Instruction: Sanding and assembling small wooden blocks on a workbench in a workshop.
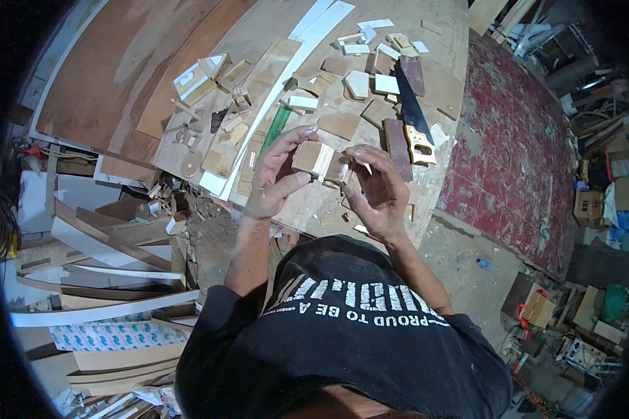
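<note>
Between my two hands, above the near part of the workbench (314, 218), is a small block-like wooden piece (313, 158) with a light, layered edge. My left hand (278, 173) grips its left side, thumb in front and fingers behind. The fingers of my right hand (376, 187) pinch a darker wooden part (337, 170) at its right end. Whether the two parts are joined, I cannot tell. Just beyond my right hand lies a handsaw (412, 105) with a black blade and a light wooden handle. Dark red blocks (398, 146) rest beside it.
Wood offcuts (339, 126) and white-faced pieces (357, 85) are scattered over the bench. Long white strips (297, 63) run across it, near a green object (277, 128). Large brown boards (112, 63) lean at far left. Stacked curved strips (105, 300) fill the lower left; red flooring (503, 146) lies right.
</note>
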Demonstrator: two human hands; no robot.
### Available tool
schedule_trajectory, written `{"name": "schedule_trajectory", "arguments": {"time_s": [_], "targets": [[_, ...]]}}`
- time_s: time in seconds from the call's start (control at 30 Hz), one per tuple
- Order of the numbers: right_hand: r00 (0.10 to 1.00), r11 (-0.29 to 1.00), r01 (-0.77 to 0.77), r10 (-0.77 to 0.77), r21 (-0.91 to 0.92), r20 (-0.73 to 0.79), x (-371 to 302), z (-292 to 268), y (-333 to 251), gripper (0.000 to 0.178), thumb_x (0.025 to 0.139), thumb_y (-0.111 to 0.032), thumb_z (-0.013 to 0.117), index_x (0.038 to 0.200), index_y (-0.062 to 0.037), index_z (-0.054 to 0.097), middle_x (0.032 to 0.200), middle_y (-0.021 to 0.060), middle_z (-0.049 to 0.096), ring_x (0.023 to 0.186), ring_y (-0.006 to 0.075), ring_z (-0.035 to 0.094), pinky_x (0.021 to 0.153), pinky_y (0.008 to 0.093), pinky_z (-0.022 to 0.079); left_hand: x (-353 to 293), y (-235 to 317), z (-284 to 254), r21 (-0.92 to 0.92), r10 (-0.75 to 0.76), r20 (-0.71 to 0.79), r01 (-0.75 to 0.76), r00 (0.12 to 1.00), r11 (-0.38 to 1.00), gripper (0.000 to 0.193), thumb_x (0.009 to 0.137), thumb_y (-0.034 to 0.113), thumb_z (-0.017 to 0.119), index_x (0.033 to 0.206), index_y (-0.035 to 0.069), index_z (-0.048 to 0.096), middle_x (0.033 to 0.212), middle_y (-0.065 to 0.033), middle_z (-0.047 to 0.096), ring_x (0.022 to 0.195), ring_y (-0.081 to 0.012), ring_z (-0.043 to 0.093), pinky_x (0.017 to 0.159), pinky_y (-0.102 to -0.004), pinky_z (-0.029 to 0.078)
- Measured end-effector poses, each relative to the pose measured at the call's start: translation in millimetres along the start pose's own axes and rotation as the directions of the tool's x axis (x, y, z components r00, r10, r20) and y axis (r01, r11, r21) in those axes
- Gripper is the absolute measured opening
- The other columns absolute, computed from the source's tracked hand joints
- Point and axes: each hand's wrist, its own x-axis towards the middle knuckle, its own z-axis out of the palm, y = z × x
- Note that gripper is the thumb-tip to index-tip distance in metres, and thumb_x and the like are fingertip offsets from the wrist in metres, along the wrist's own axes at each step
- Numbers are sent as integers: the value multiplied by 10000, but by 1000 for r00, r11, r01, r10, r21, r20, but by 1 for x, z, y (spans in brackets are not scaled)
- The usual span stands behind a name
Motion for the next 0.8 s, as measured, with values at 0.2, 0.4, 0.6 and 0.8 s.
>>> {"name": "schedule_trajectory", "arguments": {"time_s": [0.2, 0.4, 0.6, 0.8], "targets": [[990, 973, -143, 143, 182, 10, -2, -4, 11, 481, 840, 24, 633, 1297, 29, 484, 1280, 156, 509, 1213, 235, 506, 1032, 377, 415, -10, 4, -3, 326, -1, 0, 1, 1000, 945, 653, 748, 28, 707, 1351, -23, 461, 1243, -108, 540, 1168, -187, 519, 1026, -351, 388], [887, 873, -460, 461, 164, 35, 0, -11, 42, 494, 895, -40, 626, 1351, 13, 443, 1300, 124, 531, 1216, 208, 505, 1035, 345, 407, -15, -21, -24, 366, -101, -205, 172, 974, 914, 587, 775, 17, 706, 1320, -26, 492, 1163, -85, 568, 1069, -150, 539, 900, -297, 454], [839, 842, -538, 540, 45, -69, -20, -35, 73, 482, 909, -58, 617, 1365, -44, 462, 1283, 102, 551, 1175, 191, 535, 991, 323, 442, -30, -88, -95, 288, -82, -608, 316, 790, 904, 470, 801, 31, 691, 1238, -41, 536, 898, -37, 648, 791, -95, 597, 730, -233, 482], [786, 790, -611, 599, -48, -152, -52, -60, 76, 426, 920, -78, 596, 1328, -12, 491, 1228, 104, 574, 1123, 183, 550, 932, 315, 455, -46, -130, -149, 382, 13, -777, 454, 629, 805, 486, 784, 95, 716, 1212, -55, 541, 846, -72, 620, 713, -133, 597, 648, -270, 487]]}}
